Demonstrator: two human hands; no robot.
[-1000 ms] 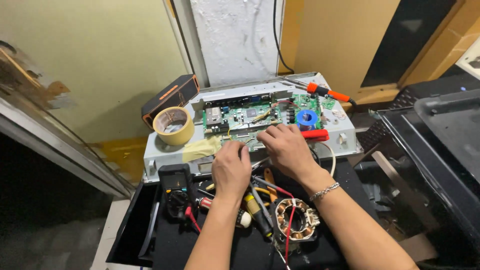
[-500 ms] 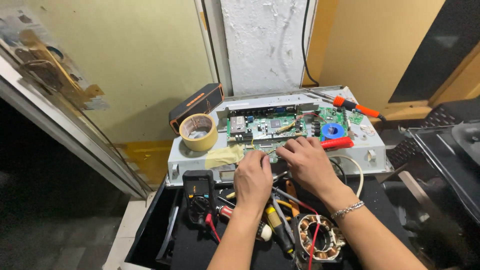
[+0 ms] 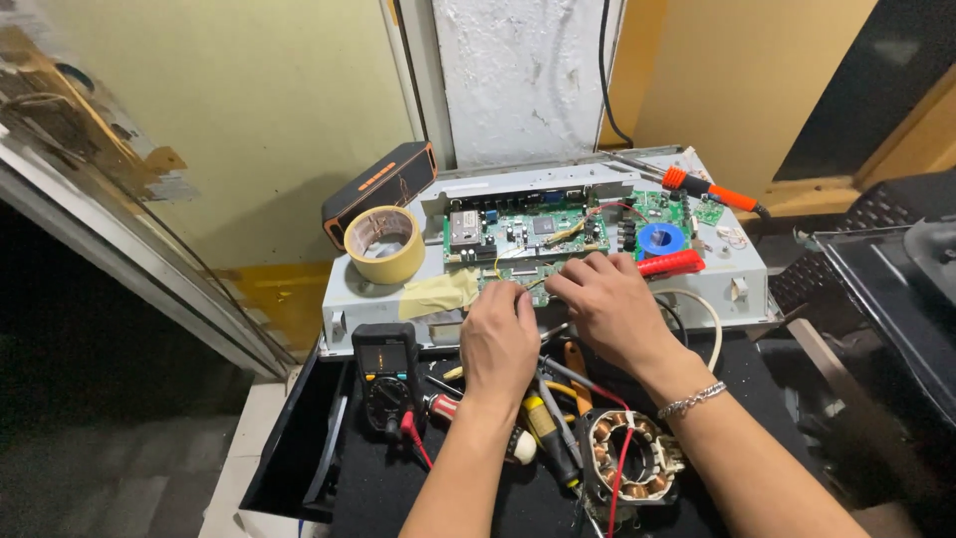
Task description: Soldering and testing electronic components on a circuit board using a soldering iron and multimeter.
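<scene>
Both hands worked the green circuit board [image 3: 528, 234]: left hand [image 3: 498, 339] curled, right hand [image 3: 607, 304] bent, fingertips pressed down at its near edge; any grip hidden.

Circuit board [image 3: 528, 234]: mounted on the metal chassis [image 3: 747, 269].
Tape roll [image 3: 384, 243]: set left of board.
Multimeter [image 3: 386, 374]: placed before chassis, left of the left hand [image 3: 498, 344].

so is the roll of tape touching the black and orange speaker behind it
Cannot tell. In the head view the tape roll overlaps the lower edge of the speaker with no gap showing, but it may simply stand in front of it.
</scene>
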